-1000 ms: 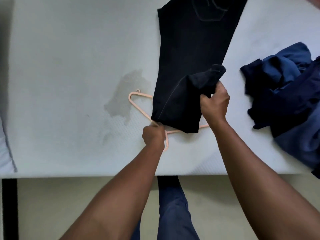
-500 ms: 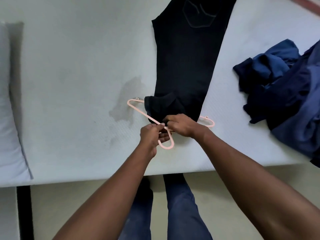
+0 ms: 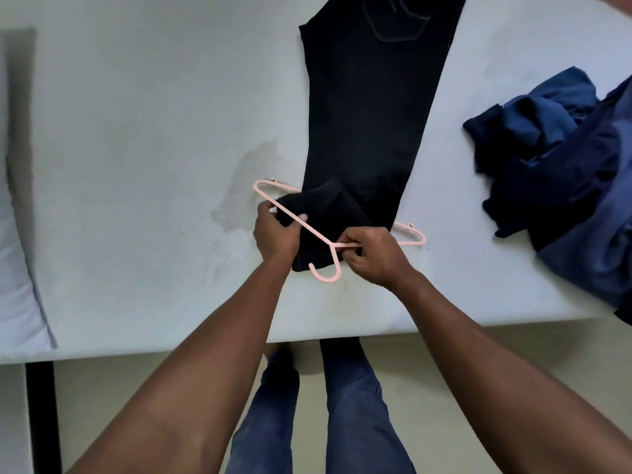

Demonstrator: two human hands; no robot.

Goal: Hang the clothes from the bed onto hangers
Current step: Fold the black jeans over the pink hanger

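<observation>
A pair of black trousers [image 3: 369, 114] is laid lengthwise on the bed [image 3: 136, 131], with a back pocket seen at the far end and the leg ends near the bed's front edge. The leg ends are passed through a pink plastic hanger [image 3: 316, 233] and folded back over its lower bar, so that a doubled flap of dark cloth lies inside the hanger's triangle. The hanger is laid flat on the mattress across the trousers, its hook pointed toward the person and its two shoulder ends seen on either side of the cloth.

The hanger's left sloping arm is gripped by the left hand [image 3: 275, 232], whose fingers are curled round both the arm and the folded cloth beneath it. The hanger is pinched by the right hand [image 3: 374, 260] just beside the neck, where the hook meets the right arm; thumb and fingers are closed on the plastic.

A crumpled pile of blue clothes [image 3: 564, 159] is heaped at the right side of the bed, well apart from the trousers. A greyish stain [image 3: 246, 193] is seen on the mattress just left of the hanger. A white pillow [image 3: 13, 234] is placed at the far left edge. Below the bed's edge, the person's legs in blue jeans [image 3: 342, 405] are visible on a pale floor.
</observation>
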